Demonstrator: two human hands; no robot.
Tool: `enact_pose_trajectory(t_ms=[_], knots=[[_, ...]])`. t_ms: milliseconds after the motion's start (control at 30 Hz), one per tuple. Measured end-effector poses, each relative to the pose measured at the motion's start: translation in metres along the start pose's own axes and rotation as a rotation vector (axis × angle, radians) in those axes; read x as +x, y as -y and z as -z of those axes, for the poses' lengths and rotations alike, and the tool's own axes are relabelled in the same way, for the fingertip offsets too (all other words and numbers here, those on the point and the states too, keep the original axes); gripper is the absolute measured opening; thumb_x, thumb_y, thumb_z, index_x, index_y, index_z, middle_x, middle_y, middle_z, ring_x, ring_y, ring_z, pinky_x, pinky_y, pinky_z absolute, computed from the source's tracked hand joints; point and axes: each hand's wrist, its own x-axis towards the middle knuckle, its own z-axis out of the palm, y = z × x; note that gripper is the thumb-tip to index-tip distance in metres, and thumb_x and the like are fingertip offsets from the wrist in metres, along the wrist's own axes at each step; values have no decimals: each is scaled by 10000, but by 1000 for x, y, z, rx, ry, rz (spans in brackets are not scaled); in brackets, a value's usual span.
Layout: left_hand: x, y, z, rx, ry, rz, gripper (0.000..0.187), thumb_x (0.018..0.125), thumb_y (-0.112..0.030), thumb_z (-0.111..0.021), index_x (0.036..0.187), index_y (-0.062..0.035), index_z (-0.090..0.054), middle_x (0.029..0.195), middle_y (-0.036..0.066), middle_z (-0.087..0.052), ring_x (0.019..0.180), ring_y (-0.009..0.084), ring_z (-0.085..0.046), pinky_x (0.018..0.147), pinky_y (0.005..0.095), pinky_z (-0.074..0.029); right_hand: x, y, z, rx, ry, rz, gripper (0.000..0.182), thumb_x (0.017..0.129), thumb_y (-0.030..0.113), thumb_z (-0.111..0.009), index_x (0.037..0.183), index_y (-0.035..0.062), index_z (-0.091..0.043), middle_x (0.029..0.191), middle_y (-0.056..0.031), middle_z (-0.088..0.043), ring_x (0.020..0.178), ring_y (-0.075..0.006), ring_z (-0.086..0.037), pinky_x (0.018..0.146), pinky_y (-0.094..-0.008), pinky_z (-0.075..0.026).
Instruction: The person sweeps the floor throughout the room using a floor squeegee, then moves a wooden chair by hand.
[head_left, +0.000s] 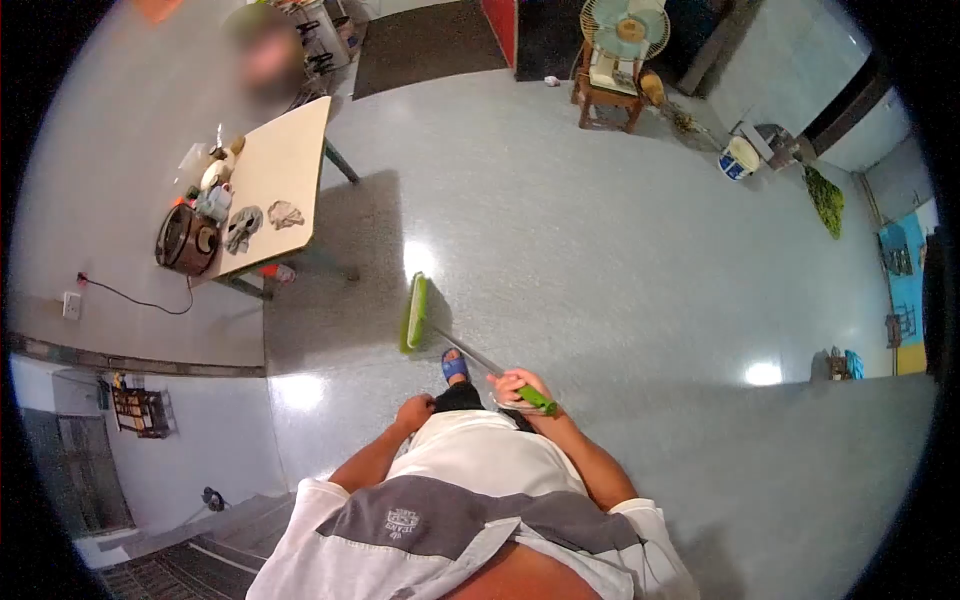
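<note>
A green broom (415,312) with a thin metal handle is in front of my body, its bristled head over the grey floor. My right hand (519,386) is wrapped round the handle near its green end grip. My left hand (414,411) hangs beside my dark shorts at the left; its fingers are too small to make out clearly. A foot in a blue sandal (454,366) shows between the broom head and my waist.
At the left, a table (275,160) bears a brown cooker, cloths and containers. A fan (626,35) rests on a wooden stool (608,100) at the back. A white and blue bucket (739,158) and green broom-like bristles (824,200) are at the right.
</note>
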Motion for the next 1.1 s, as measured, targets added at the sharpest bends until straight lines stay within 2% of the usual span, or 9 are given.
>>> enact_pose_trajectory(t_ms=[100,200,267,300,433,567,633,767,1100], knots=[[-6,13,1,46,34,58,249,713,-232,-518,867,-60,-611,830,171,-594,792,323,-564,702,381,-444,-15,29,26,68,45,-88,448,810,96,-372,1183,-92,-210,550,35,-385,509,-79,-412,481,-222,-331],[-6,24,3,-13,80,156,273,720,-273,-519,858,-58,-616,836,172,-594,799,318,-567,710,374,-442,-67,51,51,-2238,-1065,245,358,838,239,-375,1108,16,-452,772,-59,-554,685,-229,-537,594,-326,-461],[1,33,6,-15,97,159,283,721,-283,-518,865,-59,-616,839,173,-594,802,318,-567,712,373,-442,-119,47,-7,-2447,-1451,-149,311,834,243,-389,1057,64,-514,813,-77,-578,769,-267,-556,669,-321,-463],[5,34,10,18,115,144,285,719,-283,-518,868,-61,-615,846,173,-593,807,318,-565,716,372,-440,-140,55,-9,-2445,-1464,-152,311,834,243,-389,1057,64,-514,813,-77,-578,769,-267,-556,669,-321,-463],[31,30,26,53,178,99,292,712,-277,-517,875,-54,-610,867,179,-588,829,318,-559,732,370,-435,-226,61,4,289,-192,382,337,814,330,-430,805,20,-562,571,-43,-503,538,-170,-530,445,-340,-391],[69,28,39,78,196,-73,300,702,-271,-519,872,-40,-607,873,183,-586,833,319,-557,738,373,-431,-221,67,8,313,-440,675,228,791,271,-450,823,58,-525,532,15,-429,466,-122,-477,357,-298,-321],[82,18,49,66,162,-200,291,698,-250,-522,870,-30,-605,867,185,-586,831,324,-557,737,377,-429,-183,60,14,-516,-468,809,178,777,259,-458,774,82,-478,527,10,-433,469,-145,-475,367,-301,-335],[87,-1,71,14,127,-117,274,696,-227,-523,871,-31,-605,862,183,-588,825,321,-559,735,374,-431,-59,15,-45,-622,-928,954,152,737,206,-467,638,95,-433,543,-48,-431,473,-199,-452,439,-337,-391],[77,103,91,111,106,15,258,688,-229,-501,810,-36,-621,826,189,-587,795,330,-564,717,387,-439,34,-19,-102,-77,-356,541,59,737,50,-393,689,41,-426,484,38,-361,415,-71,-363,415,-234,-337]])
